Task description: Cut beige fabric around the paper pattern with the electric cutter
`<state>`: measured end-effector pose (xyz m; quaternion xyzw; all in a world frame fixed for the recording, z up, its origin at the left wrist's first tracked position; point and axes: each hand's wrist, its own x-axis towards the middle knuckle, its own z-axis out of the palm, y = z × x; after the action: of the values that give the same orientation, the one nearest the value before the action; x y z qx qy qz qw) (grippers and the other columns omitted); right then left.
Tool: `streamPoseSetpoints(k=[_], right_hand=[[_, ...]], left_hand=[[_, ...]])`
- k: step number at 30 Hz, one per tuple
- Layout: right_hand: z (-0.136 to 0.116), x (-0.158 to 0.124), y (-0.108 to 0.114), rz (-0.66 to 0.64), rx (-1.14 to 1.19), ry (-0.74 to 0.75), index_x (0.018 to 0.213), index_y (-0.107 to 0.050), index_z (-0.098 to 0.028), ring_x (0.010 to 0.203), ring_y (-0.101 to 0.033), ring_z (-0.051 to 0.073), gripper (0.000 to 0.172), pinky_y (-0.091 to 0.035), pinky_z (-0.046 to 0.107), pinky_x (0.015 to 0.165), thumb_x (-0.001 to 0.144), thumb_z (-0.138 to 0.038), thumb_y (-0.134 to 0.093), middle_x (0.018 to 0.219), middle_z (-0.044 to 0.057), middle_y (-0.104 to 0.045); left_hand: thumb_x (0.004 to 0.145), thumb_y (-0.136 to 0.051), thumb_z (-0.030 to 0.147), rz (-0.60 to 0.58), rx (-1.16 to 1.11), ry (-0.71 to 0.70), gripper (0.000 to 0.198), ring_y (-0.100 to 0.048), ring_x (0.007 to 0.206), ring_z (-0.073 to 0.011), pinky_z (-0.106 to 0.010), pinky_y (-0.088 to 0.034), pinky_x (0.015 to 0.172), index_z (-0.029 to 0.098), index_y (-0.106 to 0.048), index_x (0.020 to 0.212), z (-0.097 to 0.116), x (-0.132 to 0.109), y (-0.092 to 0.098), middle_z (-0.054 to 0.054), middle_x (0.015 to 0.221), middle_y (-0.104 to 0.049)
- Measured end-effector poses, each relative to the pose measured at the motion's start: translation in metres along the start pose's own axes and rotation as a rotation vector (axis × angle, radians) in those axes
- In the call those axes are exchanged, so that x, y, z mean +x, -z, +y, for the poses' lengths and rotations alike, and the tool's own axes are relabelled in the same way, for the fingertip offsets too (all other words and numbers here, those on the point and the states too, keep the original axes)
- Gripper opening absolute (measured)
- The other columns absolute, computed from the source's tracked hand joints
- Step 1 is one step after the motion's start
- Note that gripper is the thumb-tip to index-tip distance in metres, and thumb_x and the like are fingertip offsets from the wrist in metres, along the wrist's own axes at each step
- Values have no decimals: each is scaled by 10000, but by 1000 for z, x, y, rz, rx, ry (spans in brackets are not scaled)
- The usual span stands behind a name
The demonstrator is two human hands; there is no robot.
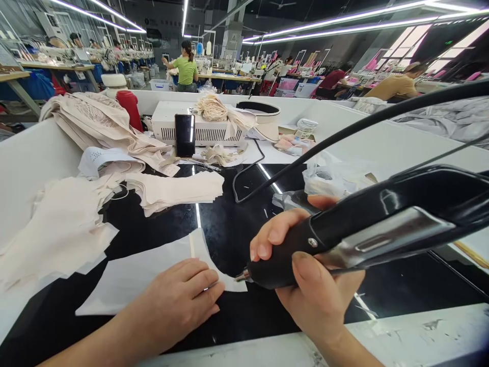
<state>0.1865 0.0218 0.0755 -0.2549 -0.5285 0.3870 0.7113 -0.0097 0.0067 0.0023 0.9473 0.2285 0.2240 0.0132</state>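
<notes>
A white fabric piece (141, 270) with a narrow cream strip near its upper edge lies on the black tabletop. My left hand (187, 295) rests palm down on its right part, fingers stretched close together and slightly bent. In my right hand (317, 285) is a black handheld tool (282, 255) with a metal lever and a cable, my fingers wrapped round its front. Its small metal tip (242, 276) is at the right end of the fabric, just beside my left fingertips. Whether the tip presses on the cloth I cannot tell.
Stacked cream fabric pieces (175, 188) and a larger pile (57, 224) lie on the left. Behind stand a phone (185, 135) and a vented white box (164, 120). A black cable (344, 127) arches over the right side, above a plastic bag (324, 176). Several people work farther back.
</notes>
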Motion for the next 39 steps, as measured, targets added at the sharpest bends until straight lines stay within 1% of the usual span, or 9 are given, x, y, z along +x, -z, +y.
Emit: streamPoseSetpoints(k=[8,13,19,24,30,32,35,37,39], right_hand=[[-2,-9,-8,-47,44,-56,1237,-529,-325,590,-595,130,467,-533,275,493,865,-377,-806,817,-31,-601],[3,-10,-11,-59,63,-51,1242,-544,-334,592,-594,126,425,-535,273,501,889,-340,-781,832,-29,-614],[-2,-8,-5,-33,26,-48,1242,-554,-329,593,-609,138,429,-546,287,510,883,-340,-788,826,-32,-616],[-4,-11,1,-21,19,-17,1238,-564,-311,598,-606,142,428,-547,287,507,875,-335,-790,830,-27,-614],[-4,-12,1,-20,-14,-16,1250,-562,-338,597,-618,146,421,-557,292,504,886,-338,-774,835,-35,-619],[-4,-11,1,-15,-21,-23,1244,-564,-341,593,-618,143,401,-556,292,502,896,-336,-764,835,-35,-624],[-3,-9,3,-12,-9,-22,1247,-562,-334,590,-620,134,408,-550,287,510,895,-331,-768,830,-37,-630],[-1,-6,5,-14,-3,-16,1254,-554,-328,589,-628,131,427,-549,283,510,888,-311,-775,829,-39,-638],[2,-2,8,2,-14,-6,1243,-547,-316,577,-628,130,437,-548,280,501,874,-281,-780,821,-43,-641]], left_hand=[[1059,-483,201,27,6,-8,204,-654,1009,-247,-388,-597,937,108,-627,1169,0,2,0,-82,1080,-688],[1060,-472,192,37,14,-14,199,-660,996,-248,-388,-609,912,107,-630,1147,0,2,0,-83,1070,-691],[1050,-503,201,11,14,-10,209,-649,1024,-253,-409,-600,953,95,-623,1184,0,0,-2,-87,1100,-679],[1034,-537,195,16,-5,0,193,-644,1029,-251,-411,-603,957,100,-627,1176,-2,-1,-2,-84,1101,-674],[1039,-523,198,18,4,-2,202,-653,1028,-256,-416,-609,947,100,-622,1186,0,-1,-3,-92,1098,-680],[1054,-496,208,10,-20,11,221,-660,1041,-246,-403,-604,963,110,-617,1211,0,-1,0,-92,1103,-686],[1084,-435,232,6,-74,72,258,-660,1113,-224,-367,-591,994,146,-607,1255,-4,0,11,-94,1177,-686],[1092,-414,229,29,-69,111,253,-663,1135,-208,-342,-589,996,162,-616,1230,-12,-1,20,-94,1218,-682],[1092,-399,198,44,-32,118,248,-684,1097,-185,-315,-596,981,165,-624,1191,-20,-1,27,-87,1198,-695]])
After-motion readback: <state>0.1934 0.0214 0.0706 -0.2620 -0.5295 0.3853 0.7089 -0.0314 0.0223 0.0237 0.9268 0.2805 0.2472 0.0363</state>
